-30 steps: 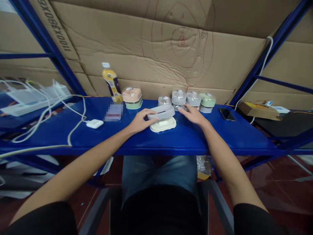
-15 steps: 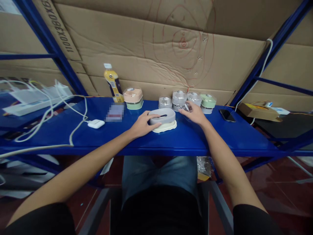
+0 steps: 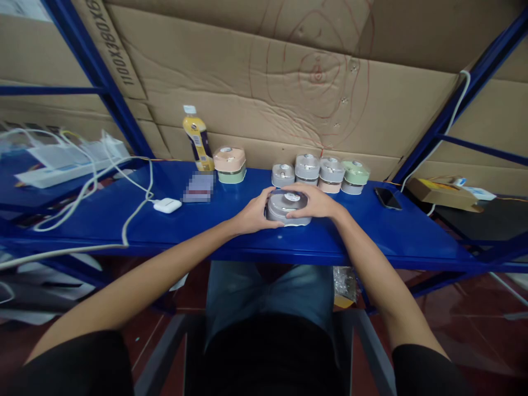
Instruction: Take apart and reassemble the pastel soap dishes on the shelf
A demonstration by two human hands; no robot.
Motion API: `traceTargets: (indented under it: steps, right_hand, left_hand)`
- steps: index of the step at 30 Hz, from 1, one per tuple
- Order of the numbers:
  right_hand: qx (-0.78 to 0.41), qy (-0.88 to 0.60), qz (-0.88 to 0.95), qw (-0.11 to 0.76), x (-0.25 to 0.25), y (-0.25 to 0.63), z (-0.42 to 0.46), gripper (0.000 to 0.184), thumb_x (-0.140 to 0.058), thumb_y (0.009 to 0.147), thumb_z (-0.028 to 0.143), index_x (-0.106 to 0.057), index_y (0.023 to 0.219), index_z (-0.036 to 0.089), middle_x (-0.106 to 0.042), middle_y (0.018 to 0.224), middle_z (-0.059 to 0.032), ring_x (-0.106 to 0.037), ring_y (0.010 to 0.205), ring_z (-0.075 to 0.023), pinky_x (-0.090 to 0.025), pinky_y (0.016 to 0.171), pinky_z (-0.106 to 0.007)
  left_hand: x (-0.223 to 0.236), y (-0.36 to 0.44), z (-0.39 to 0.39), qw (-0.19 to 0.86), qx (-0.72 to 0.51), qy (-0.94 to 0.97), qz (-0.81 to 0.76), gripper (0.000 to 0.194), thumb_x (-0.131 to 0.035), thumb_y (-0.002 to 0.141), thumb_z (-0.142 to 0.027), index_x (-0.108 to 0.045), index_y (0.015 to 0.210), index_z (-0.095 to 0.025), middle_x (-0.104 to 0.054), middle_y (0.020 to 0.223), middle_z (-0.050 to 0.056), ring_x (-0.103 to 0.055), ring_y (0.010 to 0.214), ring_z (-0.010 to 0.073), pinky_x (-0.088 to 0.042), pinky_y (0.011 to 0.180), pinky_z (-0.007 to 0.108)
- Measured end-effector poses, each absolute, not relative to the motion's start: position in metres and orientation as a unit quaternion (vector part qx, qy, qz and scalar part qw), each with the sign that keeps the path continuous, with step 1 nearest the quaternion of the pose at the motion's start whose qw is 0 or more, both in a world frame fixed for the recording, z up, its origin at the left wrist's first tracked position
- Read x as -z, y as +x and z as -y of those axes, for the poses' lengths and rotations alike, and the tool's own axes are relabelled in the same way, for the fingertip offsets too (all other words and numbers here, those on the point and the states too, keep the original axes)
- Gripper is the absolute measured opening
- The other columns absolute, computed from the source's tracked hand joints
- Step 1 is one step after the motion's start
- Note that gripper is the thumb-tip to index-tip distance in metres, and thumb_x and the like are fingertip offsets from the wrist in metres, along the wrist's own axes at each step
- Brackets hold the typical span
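In the head view, a grey rounded box point(image 3: 275, 216) sits on the blue tabletop near its front edge. A clear lid point(image 3: 281, 200) with a round white sticker covers its top, and a pale rim shows along the bottom. My left hand point(image 3: 253, 214) wraps the box's left side, thumb at the front. From the right, my right hand point(image 3: 317, 202) grips the clear lid, with the thumb on its front and the fingers across the back. Whatever lies inside the box is hidden.
Along the back stand a single grey box point(image 3: 283, 175) and stacked pairs of boxes point(image 3: 307, 168), one topped in green point(image 3: 355, 173). A peach-and-green stack point(image 3: 230, 164), a yellow bottle point(image 3: 198, 140), a white earphone case point(image 3: 167, 205) and cables are on the left. A phone point(image 3: 388, 198) lies right.
My right hand has brought the clear lid left from beside the back row and onto the grey box. The dark strip inside the box is now covered. The view has shifted slightly.
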State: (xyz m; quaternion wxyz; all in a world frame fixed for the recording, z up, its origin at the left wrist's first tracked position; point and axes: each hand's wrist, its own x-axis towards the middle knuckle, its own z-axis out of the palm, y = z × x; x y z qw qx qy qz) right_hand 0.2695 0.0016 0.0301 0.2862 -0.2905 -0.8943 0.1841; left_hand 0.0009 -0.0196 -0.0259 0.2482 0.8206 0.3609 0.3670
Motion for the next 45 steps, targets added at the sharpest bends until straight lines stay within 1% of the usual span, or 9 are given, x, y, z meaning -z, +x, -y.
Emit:
traceTargets:
  steps: [7,14,21,25,28,32,38,41,45]
  right_hand:
    - [-0.178,-0.296,0.894,0.285,-0.027,0.270,0.007,0.083,-0.097,0.074,0.064,-0.075,0.148,0.035,-0.077,0.144,-0.0085,-0.073,0.133,-0.0364,-0.056,0.121,-0.059]
    - [-0.165,-0.305,0.897,0.276,-0.020,0.271,0.006,0.085,-0.095,0.075,0.068,-0.074,0.150,0.033,-0.077,0.143,-0.0103,-0.072,0.133,-0.0372,-0.056,0.119,-0.057]
    - [-0.174,-0.301,0.898,0.271,-0.014,0.269,0.004,0.090,-0.094,0.073,0.076,-0.074,0.149,0.033,-0.075,0.145,-0.0109,-0.071,0.135,-0.0390,-0.054,0.121,-0.060]
    - [-0.154,-0.347,0.849,0.368,-0.018,0.272,0.003,0.081,-0.069,0.092,0.085,-0.072,0.149,0.028,-0.073,0.149,-0.0150,-0.069,0.138,-0.0378,-0.052,0.123,-0.058]
    - [-0.070,-0.436,0.758,0.480,-0.026,0.289,-0.006,0.070,-0.036,0.110,0.077,-0.074,0.139,0.027,-0.075,0.142,-0.0159,-0.068,0.136,-0.0352,-0.052,0.121,-0.054]
    - [0.070,-0.570,0.598,0.559,-0.032,0.335,-0.032,0.072,-0.018,0.114,0.068,-0.073,0.123,0.022,-0.074,0.126,-0.0189,-0.068,0.128,-0.0362,-0.053,0.115,-0.058]
    - [0.098,-0.670,0.386,0.626,-0.026,0.392,-0.066,0.041,-0.036,0.109,0.051,-0.065,0.108,0.022,-0.068,0.118,-0.0206,-0.066,0.127,-0.0397,-0.047,0.115,-0.062]
    - [0.055,-0.692,0.368,0.618,-0.024,0.395,-0.069,0.032,-0.038,0.107,0.044,-0.062,0.105,0.022,-0.068,0.117,-0.0205,-0.066,0.127,-0.0393,-0.046,0.116,-0.059]
    - [0.058,-0.675,0.393,0.622,-0.022,0.387,-0.067,0.030,-0.037,0.106,0.041,-0.061,0.103,0.023,-0.069,0.119,-0.0208,-0.066,0.125,-0.0375,-0.046,0.117,-0.058]
  left_hand:
    - [0.028,0.005,0.018,0.235,-0.361,0.827,-0.362,0.117,-0.099,0.069,-0.056,-0.042,0.165,-0.019,-0.055,0.168,0.027,-0.058,0.155,0.0453,-0.048,0.126,0.062]
    - [0.024,0.004,0.018,0.212,-0.324,0.841,-0.377,0.096,-0.095,0.075,-0.059,-0.054,0.154,-0.021,-0.068,0.155,0.021,-0.067,0.143,0.0433,-0.053,0.118,0.058]
    - [0.023,0.006,0.019,0.201,-0.321,0.851,-0.363,0.109,-0.096,0.072,-0.059,-0.048,0.162,-0.020,-0.060,0.166,0.021,-0.060,0.152,0.0439,-0.049,0.125,0.057]
    - [0.015,0.000,0.020,0.163,-0.350,0.835,-0.392,0.104,-0.095,0.074,-0.055,-0.049,0.161,-0.020,-0.063,0.163,0.019,-0.061,0.151,0.0444,-0.048,0.127,0.058]
    - [0.004,-0.005,0.008,0.126,-0.428,0.761,-0.470,0.101,-0.095,0.078,-0.054,-0.049,0.160,-0.018,-0.064,0.159,0.021,-0.060,0.150,0.0459,-0.048,0.127,0.059]
    - [-0.014,0.008,-0.034,0.111,-0.491,0.650,-0.569,0.098,-0.094,0.080,-0.057,-0.048,0.155,-0.013,-0.060,0.157,0.030,-0.055,0.153,0.0504,-0.047,0.125,0.064]
    - [-0.034,0.074,-0.084,0.140,-0.456,0.589,-0.652,0.101,-0.091,0.085,-0.064,-0.044,0.154,-0.006,-0.051,0.154,0.039,-0.060,0.144,0.0595,-0.050,0.115,0.068]
    - [-0.033,0.103,-0.089,0.130,-0.453,0.586,-0.659,0.102,-0.084,0.093,-0.061,-0.038,0.160,0.001,-0.045,0.157,0.043,-0.059,0.145,0.0594,-0.048,0.117,0.065]
    - [-0.028,0.112,-0.088,0.131,-0.457,0.611,-0.634,0.088,-0.068,0.104,-0.058,-0.036,0.164,-0.003,-0.047,0.158,0.040,-0.055,0.149,0.0569,-0.044,0.121,0.065]
